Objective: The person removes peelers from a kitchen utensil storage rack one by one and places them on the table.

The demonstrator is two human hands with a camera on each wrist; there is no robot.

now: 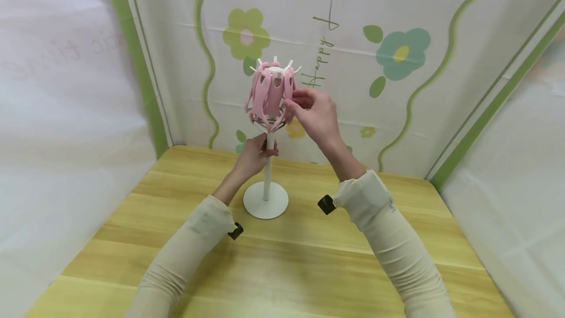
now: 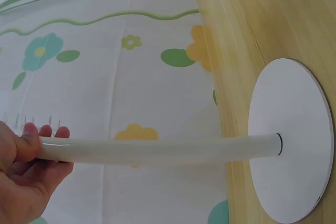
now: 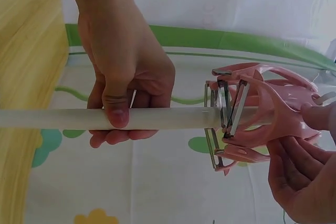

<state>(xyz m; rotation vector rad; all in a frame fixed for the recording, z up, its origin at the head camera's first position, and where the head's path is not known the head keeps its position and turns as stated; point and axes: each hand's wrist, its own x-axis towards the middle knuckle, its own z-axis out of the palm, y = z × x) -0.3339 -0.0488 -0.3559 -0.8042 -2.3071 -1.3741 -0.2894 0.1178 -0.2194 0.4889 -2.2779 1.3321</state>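
Observation:
A white stand (image 1: pixel 267 175) with a round base (image 1: pixel 266 212) stands upright on the table. Several pink Y-shaped peelers (image 1: pixel 260 97) hang in a ring from the white hooks (image 1: pixel 291 63) at its top, their metal blades (image 3: pixel 224 103) at the lower end. My left hand (image 1: pixel 252 157) grips the pole just below the peelers, thumb on one side and fingers on the other. At the right side of the ring, my right hand (image 1: pixel 319 117) pinches a pink peeler (image 3: pixel 291 124) by its handle between thumb and fingers. Other peelers partly hide that one.
The wood-grain table (image 1: pixel 309 269) ends at a white curtain (image 1: pixel 335 9) printed with flowers, close behind the stand. White sheets (image 1: pixel 66 87) hang at both sides. Small black devices (image 1: pixel 326 204) are worn at both wrists.

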